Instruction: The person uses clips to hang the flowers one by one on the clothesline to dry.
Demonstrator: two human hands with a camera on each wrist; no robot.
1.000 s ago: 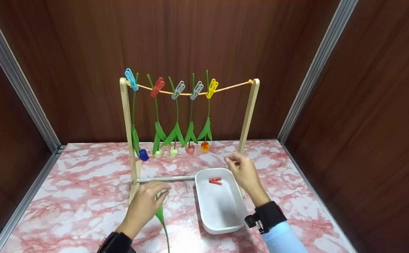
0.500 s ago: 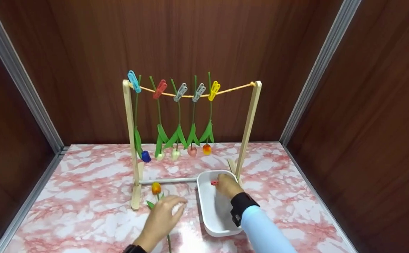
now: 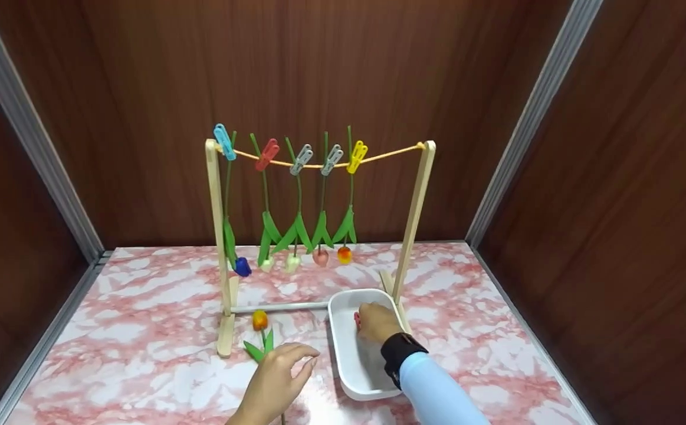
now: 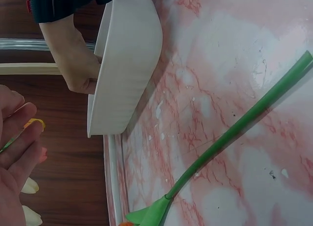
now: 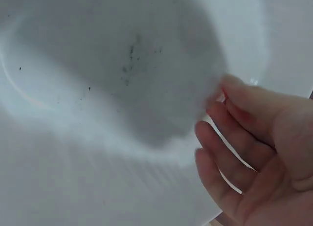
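Observation:
My right hand (image 3: pixel 378 323) reaches into a white plastic tub (image 3: pixel 343 372) and pinches a red clothespin (image 3: pixel 357 320) between thumb and index finger. In the right wrist view only a sliver of red shows at the fingertips, partly blurred. My left hand (image 3: pixel 278 381) hovers over the table left of the tub, its fingers loosely bent around nothing. Below it lies an orange-yellow artificial tulip (image 3: pixel 260 320), its leaves and stem partly hidden by that hand. The left wrist view shows the tulip's green stem (image 4: pixel 234 130) flat on the marbled surface.
Behind stands a wooden frame (image 3: pixel 416 218) with an orange cord (image 3: pixel 391 154). Several tulips hang head down from it by clothespins: blue (image 3: pixel 223 141), red (image 3: pixel 267 154), grey and yellow (image 3: pixel 357 156). A pale crossbar (image 3: pixel 284 306) runs low between the posts.
My right hand has moved from beside the tub's far right edge down into it and taken hold of the red clothespin. My left hand has shifted right and nearer, uncovering the tulip's bloom.

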